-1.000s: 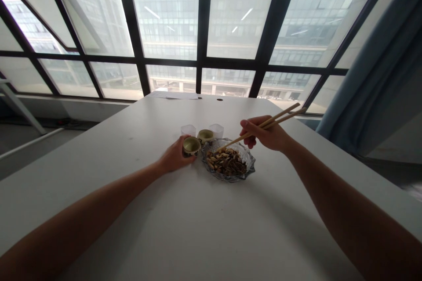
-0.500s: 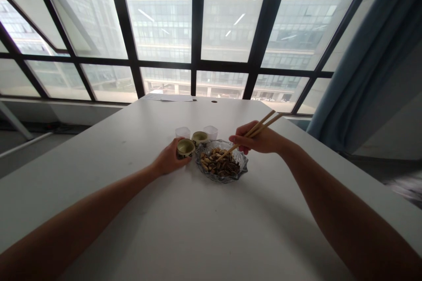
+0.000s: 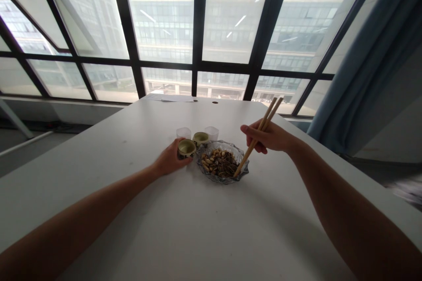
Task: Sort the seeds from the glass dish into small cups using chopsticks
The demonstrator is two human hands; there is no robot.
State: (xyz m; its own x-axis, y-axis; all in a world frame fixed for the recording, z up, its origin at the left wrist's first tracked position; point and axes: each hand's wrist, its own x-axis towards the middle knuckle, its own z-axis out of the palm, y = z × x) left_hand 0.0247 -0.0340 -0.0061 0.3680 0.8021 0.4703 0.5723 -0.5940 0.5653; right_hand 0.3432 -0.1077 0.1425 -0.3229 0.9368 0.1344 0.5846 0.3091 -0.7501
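My left hand (image 3: pixel 170 158) is wrapped round a small ceramic cup (image 3: pixel 186 147), pale green inside with dark marks on its outer wall. To the right of that cup stands a scalloped clear glass bowl (image 3: pixel 245 169), holding what look like sunflower seeds (image 3: pixel 226 169) and pale nuts, perhaps peanuts or pistachios (image 3: pixel 208 160). My right hand (image 3: pixel 263 136) grips a pair of wooden chopsticks (image 3: pixel 251 148), above and right of the bowl. Their tips reach down into the seeds at the bowl's right side. Whether anything is pinched between the tips cannot be made out.
Behind the held cup stands a second ceramic cup (image 3: pixel 201 137), close to the bowl's rim. Two clear plastic cups (image 3: pixel 183 133) (image 3: pixel 211 132) are just beyond. White paper (image 3: pixel 174 98) lies at the far end of the white table (image 3: pixel 211 232), before the windows. A blue curtain (image 3: pixel 356 70) hangs at right.
My right hand has moved right, and the chopsticks are steeper. Their tips have gone from the bowl's middle to its right side. My left hand stays on the cup.
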